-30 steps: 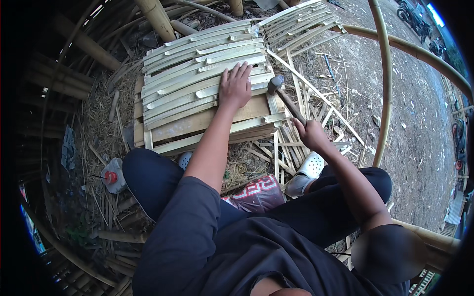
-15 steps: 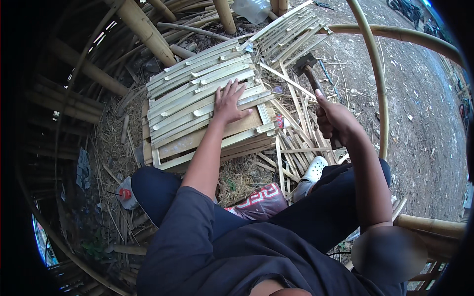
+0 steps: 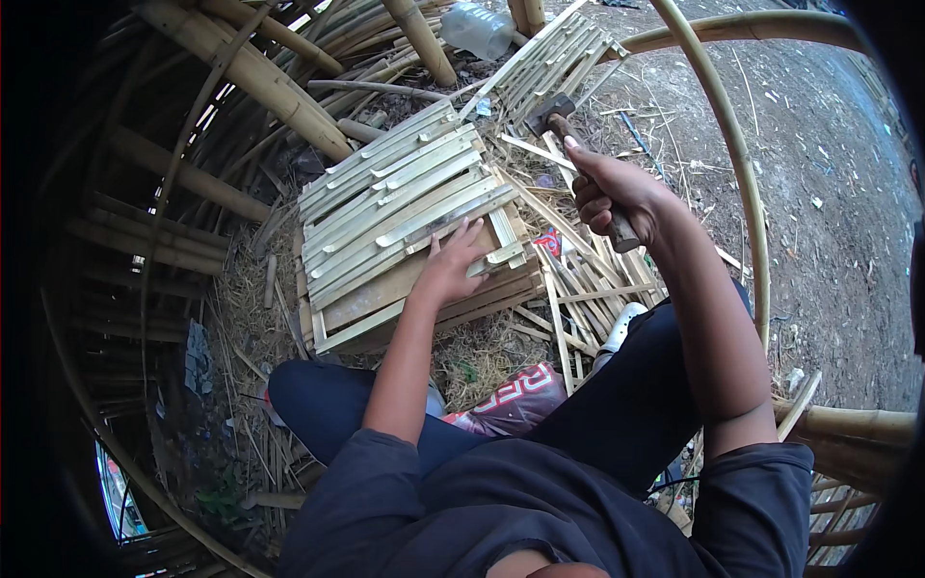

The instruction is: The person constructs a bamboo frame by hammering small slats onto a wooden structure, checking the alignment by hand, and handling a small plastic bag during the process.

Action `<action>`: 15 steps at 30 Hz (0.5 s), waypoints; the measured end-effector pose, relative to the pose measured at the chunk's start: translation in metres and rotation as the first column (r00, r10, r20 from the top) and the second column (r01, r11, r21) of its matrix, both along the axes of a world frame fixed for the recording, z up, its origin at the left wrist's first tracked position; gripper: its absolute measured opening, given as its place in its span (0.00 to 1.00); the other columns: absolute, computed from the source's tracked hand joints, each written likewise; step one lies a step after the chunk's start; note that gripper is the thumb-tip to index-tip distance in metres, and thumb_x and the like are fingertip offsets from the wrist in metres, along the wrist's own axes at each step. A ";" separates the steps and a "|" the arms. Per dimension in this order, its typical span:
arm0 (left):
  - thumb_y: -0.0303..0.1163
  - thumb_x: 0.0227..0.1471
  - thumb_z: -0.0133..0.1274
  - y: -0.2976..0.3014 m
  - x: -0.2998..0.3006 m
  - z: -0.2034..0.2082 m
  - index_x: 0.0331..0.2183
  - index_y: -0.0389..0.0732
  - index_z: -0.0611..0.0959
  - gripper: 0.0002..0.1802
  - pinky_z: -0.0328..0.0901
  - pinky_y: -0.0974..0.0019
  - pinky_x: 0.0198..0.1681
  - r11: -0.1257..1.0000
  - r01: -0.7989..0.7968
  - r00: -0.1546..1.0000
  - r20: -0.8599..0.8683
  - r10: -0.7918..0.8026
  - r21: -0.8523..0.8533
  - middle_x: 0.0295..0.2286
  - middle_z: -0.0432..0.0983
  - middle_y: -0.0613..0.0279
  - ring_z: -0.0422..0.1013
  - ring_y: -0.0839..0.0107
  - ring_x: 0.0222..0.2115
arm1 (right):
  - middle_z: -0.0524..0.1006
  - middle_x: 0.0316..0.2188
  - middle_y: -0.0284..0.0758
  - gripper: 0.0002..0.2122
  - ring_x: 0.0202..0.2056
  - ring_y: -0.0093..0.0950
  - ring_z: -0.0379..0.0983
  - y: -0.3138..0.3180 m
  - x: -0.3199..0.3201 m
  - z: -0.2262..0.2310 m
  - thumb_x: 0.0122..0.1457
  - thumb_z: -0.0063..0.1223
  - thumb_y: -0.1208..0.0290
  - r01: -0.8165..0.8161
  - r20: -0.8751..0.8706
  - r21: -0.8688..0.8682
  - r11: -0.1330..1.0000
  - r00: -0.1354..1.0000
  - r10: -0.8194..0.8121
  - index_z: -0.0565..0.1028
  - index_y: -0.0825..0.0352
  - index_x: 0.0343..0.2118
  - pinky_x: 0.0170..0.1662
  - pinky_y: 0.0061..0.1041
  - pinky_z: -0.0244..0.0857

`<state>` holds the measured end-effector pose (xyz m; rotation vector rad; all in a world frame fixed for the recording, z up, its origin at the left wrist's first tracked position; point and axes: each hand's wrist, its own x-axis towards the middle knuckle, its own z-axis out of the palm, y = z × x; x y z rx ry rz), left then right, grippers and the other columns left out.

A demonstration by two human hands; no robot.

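Observation:
A panel of pale bamboo slats (image 3: pixel 371 207), laid side by side on a wooden board stack (image 3: pixel 511 287), is in front of me. My left hand (image 3: pixel 449 267) rests on its near right part, fingers apart and fingertips against one of the slats. In my right hand (image 3: pixel 621 197) is a hammer (image 3: pixel 550 113), gripped around its wooden handle. Its dark metal head is raised beyond the panel's right side, apart from the slats. Several slats have curled, raised ends.
Loose bamboo strips (image 3: pixel 602 289) lie right of the panel, and another slatted panel (image 3: pixel 559 63) lies beyond it. A curved bamboo pole (image 3: pixel 737 154) rises on my right. Bamboo posts (image 3: pixel 241 67) stand at the far left. A printed bag (image 3: pixel 515 400) lies between my legs.
My left hand has slid toward me over the slats, its fingers lower on the panel. The hammer has shifted left and forward with my right hand. The whole view has turned slightly.

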<state>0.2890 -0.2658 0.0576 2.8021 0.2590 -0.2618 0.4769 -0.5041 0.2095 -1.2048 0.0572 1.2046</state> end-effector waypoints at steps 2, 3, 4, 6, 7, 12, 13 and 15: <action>0.29 0.46 0.63 -0.005 -0.001 0.007 0.55 0.51 0.80 0.31 0.39 0.29 0.70 0.998 0.016 0.997 0.074 -0.020 0.052 0.65 0.63 0.62 0.52 0.58 0.69 | 0.58 0.14 0.18 0.22 0.12 0.09 0.53 0.001 -0.002 -0.002 0.68 0.51 0.47 -0.012 0.006 0.016 1.000 1.000 0.012 0.61 0.57 0.25 0.10 0.11 0.49; 0.29 0.46 0.63 -0.002 -0.003 0.008 0.55 0.51 0.80 0.31 0.39 0.29 0.70 0.998 0.017 0.997 0.071 -0.022 0.061 0.65 0.63 0.62 0.52 0.58 0.69 | 0.58 0.14 0.19 0.21 0.12 0.09 0.53 0.002 -0.003 -0.003 0.68 0.51 0.47 -0.031 0.012 0.033 0.999 0.999 0.031 0.61 0.57 0.26 0.10 0.11 0.49; 0.27 0.47 0.60 0.001 -0.005 0.010 0.52 0.49 0.80 0.28 0.40 0.28 0.69 1.000 -0.030 0.990 0.141 0.029 0.008 0.61 0.68 0.61 0.57 0.57 0.66 | 0.59 0.14 0.19 0.20 0.12 0.10 0.52 0.003 -0.004 -0.003 0.69 0.50 0.48 -0.025 0.029 0.041 0.999 0.999 0.023 0.62 0.57 0.27 0.10 0.12 0.50; 0.23 0.48 0.54 0.001 -0.008 0.021 0.49 0.41 0.80 0.23 0.51 0.38 0.69 0.998 -0.060 0.953 0.298 0.057 -0.001 0.54 0.75 0.54 0.68 0.53 0.59 | 0.59 0.14 0.19 0.20 0.12 0.10 0.52 0.006 -0.001 -0.006 0.69 0.51 0.48 -0.032 0.020 0.048 0.998 0.999 0.031 0.62 0.58 0.27 0.10 0.12 0.50; 0.23 0.48 0.54 0.005 -0.008 0.027 0.49 0.41 0.80 0.23 0.51 0.38 0.69 0.998 -0.059 0.954 0.295 0.056 0.003 0.54 0.75 0.54 0.68 0.53 0.59 | 0.59 0.14 0.19 0.20 0.12 0.10 0.53 0.009 0.000 -0.008 0.69 0.51 0.49 -0.040 0.013 0.046 0.998 0.999 0.039 0.62 0.58 0.27 0.10 0.13 0.50; 0.20 0.48 0.51 0.027 0.003 0.076 0.45 0.31 0.78 0.19 0.67 0.56 0.55 0.994 0.095 0.934 0.351 -0.068 -0.059 0.46 0.76 0.41 0.72 0.44 0.49 | 0.60 0.15 0.19 0.21 0.12 0.10 0.54 0.013 0.004 -0.017 0.68 0.52 0.48 -0.070 0.077 0.064 0.995 0.995 0.065 0.61 0.58 0.27 0.10 0.12 0.51; 0.20 0.48 0.51 0.028 0.007 0.088 0.43 0.30 0.78 0.17 0.67 0.54 0.52 0.992 0.089 0.956 0.287 -0.059 -0.092 0.44 0.76 0.39 0.73 0.43 0.46 | 0.60 0.15 0.19 0.21 0.12 0.10 0.54 0.013 0.004 -0.016 0.68 0.52 0.48 -0.069 0.088 0.055 0.996 0.994 0.064 0.61 0.57 0.27 0.10 0.12 0.52; 0.21 0.50 0.51 0.032 0.015 0.108 0.40 0.29 0.77 0.12 0.67 0.54 0.48 0.990 0.115 0.944 0.318 -0.084 -0.083 0.38 0.76 0.38 0.73 0.43 0.41 | 0.60 0.15 0.19 0.21 0.12 0.10 0.54 0.015 0.005 -0.015 0.68 0.52 0.48 -0.067 0.096 0.052 0.996 0.993 0.062 0.60 0.57 0.28 0.10 0.12 0.52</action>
